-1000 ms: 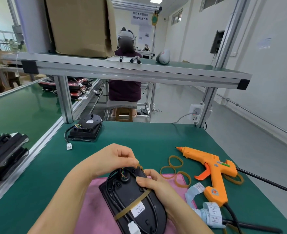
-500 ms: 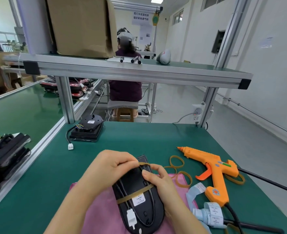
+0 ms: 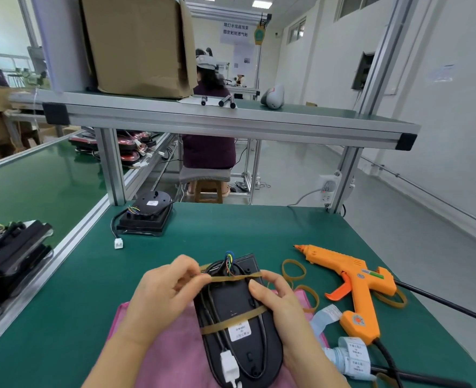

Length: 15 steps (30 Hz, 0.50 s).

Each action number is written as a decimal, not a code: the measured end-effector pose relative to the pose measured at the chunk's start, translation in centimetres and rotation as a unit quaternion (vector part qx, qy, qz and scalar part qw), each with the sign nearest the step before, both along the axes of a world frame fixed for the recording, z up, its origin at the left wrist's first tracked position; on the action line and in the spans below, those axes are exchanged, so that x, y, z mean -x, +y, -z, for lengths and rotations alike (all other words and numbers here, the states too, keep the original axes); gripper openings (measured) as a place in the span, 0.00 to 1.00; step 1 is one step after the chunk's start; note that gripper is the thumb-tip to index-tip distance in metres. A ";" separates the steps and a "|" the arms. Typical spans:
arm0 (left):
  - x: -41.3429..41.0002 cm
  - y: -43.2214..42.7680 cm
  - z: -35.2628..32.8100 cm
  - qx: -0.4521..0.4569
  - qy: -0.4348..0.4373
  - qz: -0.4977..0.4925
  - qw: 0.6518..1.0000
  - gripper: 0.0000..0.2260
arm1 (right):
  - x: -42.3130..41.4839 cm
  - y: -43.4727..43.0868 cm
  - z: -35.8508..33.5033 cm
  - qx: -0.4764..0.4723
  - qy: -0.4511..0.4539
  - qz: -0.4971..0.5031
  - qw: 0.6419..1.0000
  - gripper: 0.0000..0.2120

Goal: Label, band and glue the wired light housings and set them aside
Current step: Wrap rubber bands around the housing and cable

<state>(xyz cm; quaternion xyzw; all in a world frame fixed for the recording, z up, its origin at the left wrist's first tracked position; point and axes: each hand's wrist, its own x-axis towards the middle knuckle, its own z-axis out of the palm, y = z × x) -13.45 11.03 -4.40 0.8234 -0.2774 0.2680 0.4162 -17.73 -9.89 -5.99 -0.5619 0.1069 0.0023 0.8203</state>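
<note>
- Here, a black oval plastic light housing (image 3: 236, 306) was held between the two hands, cable side up, on a pink cloth (image 3: 172, 357) spread beneath them.
- A tan rubber band (image 3: 239, 278) was pinched by the left hand (image 3: 164, 292) between thumb and fingertips at the housing's far left edge and was stretched across to the right hand.
- The housing's right edge was gripped by the right hand (image 3: 276, 298), the fingers curled round it and the thumb laid on the black surface.
- A second tan rubber band (image 3: 231, 320) was seen nearer the wrists, crossing the looped black cable just above a white printed label (image 3: 240, 333).
- A white plug connector (image 3: 229, 365) was laid on the housing's near end, between the forearms.
- An orange hot-glue gun (image 3: 354, 275) was lying just right of the right hand, with loose tan rubber bands (image 3: 294, 268) between them.
- A roll of white labels (image 3: 353, 357) was set near the right wrist.
- Another black wired housing (image 3: 147, 214) was placed well beyond the left hand on the green bench top (image 3: 231, 228).
</note>
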 end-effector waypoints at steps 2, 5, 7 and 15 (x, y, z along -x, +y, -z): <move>-0.7 0.6 0.3 0.021 0.024 -0.015 0.999 0.09 | 0.1 0.3 -0.1 0.002 0.003 -0.003 1.000 0.27; -1.9 1.0 0.5 0.044 0.069 -0.026 0.996 0.12 | 0.2 0.6 -0.3 -0.001 0.006 0.008 1.000 0.28; -2.4 0.8 0.5 0.085 0.113 -0.025 0.990 0.14 | 0.3 0.8 -0.5 -0.004 0.003 0.015 1.000 0.28; -2.0 -0.9 1.7 0.263 0.214 0.029 0.940 0.15 | 0.3 0.4 -1.3 0.022 -0.044 0.047 0.998 0.25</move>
